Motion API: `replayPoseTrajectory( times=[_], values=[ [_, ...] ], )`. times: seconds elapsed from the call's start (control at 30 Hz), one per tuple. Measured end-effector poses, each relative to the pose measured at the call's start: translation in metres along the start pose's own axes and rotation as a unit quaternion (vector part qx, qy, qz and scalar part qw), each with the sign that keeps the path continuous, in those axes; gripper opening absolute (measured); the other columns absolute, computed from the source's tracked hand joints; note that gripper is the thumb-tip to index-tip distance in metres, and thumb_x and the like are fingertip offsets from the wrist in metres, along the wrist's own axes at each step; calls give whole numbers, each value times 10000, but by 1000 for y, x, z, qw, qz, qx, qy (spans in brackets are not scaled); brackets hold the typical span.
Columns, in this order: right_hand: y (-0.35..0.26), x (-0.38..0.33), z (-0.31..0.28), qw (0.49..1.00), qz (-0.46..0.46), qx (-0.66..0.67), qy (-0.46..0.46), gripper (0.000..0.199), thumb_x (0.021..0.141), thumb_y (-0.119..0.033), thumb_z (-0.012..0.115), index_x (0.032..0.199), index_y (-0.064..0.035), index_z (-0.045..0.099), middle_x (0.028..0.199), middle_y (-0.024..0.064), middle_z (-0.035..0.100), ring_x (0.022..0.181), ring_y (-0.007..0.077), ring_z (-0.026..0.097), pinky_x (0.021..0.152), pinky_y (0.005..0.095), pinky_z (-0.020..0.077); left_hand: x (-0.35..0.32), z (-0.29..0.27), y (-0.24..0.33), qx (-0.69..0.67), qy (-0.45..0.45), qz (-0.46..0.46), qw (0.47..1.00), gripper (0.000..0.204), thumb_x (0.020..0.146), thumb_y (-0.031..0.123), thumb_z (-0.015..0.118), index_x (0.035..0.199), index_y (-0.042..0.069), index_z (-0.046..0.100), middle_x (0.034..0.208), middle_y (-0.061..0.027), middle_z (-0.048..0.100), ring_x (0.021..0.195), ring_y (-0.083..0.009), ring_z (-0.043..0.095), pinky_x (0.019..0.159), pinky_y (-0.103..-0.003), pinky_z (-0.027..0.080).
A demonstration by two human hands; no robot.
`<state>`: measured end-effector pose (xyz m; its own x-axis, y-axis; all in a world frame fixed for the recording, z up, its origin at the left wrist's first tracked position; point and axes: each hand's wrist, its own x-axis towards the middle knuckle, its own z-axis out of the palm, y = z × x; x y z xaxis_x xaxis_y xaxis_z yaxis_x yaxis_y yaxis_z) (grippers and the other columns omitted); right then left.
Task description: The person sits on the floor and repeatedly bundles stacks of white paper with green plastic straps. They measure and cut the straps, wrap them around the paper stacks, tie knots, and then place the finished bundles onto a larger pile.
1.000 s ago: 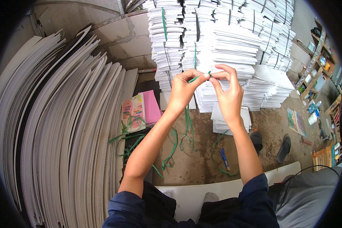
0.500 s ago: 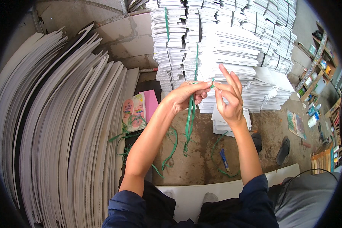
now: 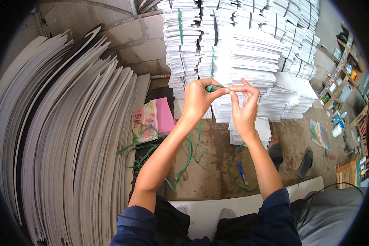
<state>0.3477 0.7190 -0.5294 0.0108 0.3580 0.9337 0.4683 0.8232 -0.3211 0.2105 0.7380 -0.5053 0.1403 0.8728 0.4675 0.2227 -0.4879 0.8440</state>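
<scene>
My left hand (image 3: 200, 98) is closed round a green plastic string (image 3: 214, 87), with its back turned up. Part of the string shows between its thumb and fingers. The tips of my right hand (image 3: 246, 107) pinch the string's end against the left thumb tip; its other fingers are bent and raised. Both hands are held up in front of the white paper stacks (image 3: 256, 45). Below the left wrist a thin green strand (image 3: 199, 141) runs down; whether it joins the held string is hidden.
Tall grey-white sheets (image 3: 82, 156) stand on edge at the left. A printed carton sheet (image 3: 144, 121) and pink sheets (image 3: 164, 115) lie beside them. A blue cutter knife (image 3: 242, 172), green scraps (image 3: 183, 164) and dark slippers (image 3: 305, 162) are on the floor. Cluttered shelves (image 3: 352, 94) line the right.
My left hand has rolled over, back up, and gathered the string that hung below it. The fingers of my right hand have curled lower, still at the string's end.
</scene>
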Motion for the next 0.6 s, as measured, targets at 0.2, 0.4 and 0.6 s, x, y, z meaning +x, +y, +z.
replayPoseTrajectory(
  times=[0.2,0.4,0.6],
  values=[
    [-9,4,4,997,60,24,43,243,804,58,512,972,-15,351,777,95,528,803,185,564,930,413,378,-10,9,15,220,139,243,935,136,630,122,706,731,59,640,590,-48,530,559,-183,494,503,-305,405],
    [-7,8,-1,991,108,62,44,274,804,64,513,1002,-13,341,785,101,511,804,166,547,827,328,419,-11,14,14,243,157,295,910,141,634,104,698,762,84,645,628,-37,532,588,-190,480,518,-305,408],
    [-10,17,-10,983,166,71,19,280,794,65,524,984,-22,337,794,93,521,771,165,555,740,292,426,-9,13,16,143,115,204,962,147,695,143,685,813,62,653,663,-24,566,627,-140,484,546,-288,394]
  ],
)
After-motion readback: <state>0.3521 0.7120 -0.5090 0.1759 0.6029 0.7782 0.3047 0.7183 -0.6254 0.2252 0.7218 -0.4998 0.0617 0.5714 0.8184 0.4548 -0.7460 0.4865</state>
